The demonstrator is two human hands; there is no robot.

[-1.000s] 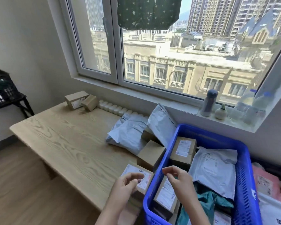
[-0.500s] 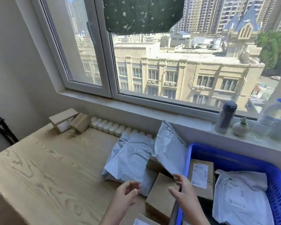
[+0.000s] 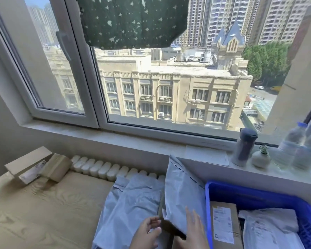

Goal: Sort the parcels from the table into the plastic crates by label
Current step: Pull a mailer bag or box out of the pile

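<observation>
Head view, single frame.

Counts: on the counter (image 3: pixel 43 212) we log two cardboard boxes at the far left back corner, a larger box (image 3: pixel 27 166) with a label on its side and a smaller box (image 3: pixel 57 169) leaning against it. Grey flat mailers (image 3: pixel 133 200) lie mid-counter; we count two overlapping, though their borders are blurred. One upright mailer (image 3: pixel 181 187) stands tilted against the blue crate (image 3: pixel 250 194). One brown box (image 3: pixel 171 229) sits partly hidden under that mailer's lower edge. Inside the crate there is one labelled box (image 3: pixel 223 225) and one pale mailer (image 3: pixel 267 229), side by side. On the windowsill (image 3: pixel 151 141) stand one dark flask (image 3: pixel 244 146), one small vase (image 3: pixel 261 159) and two clear bottles (image 3: pixel 291 146).

Hands: the left hand (image 3: pixel 147 234) enters from the bottom edge with its fingers loosely curled and nothing in its grasp. Its fingertips are just beside the brown box, and we cannot tell whether they touch it. The right hand (image 3: pixel 194 230) is spread flat, fingers straight, laid over the lower part of the upright mailer without gripping it.

Edges and room: the crate's left wall is just beside the right hand. The counter's left half is bare wood. White ribs run along the counter's back edge under the sill.
</observation>
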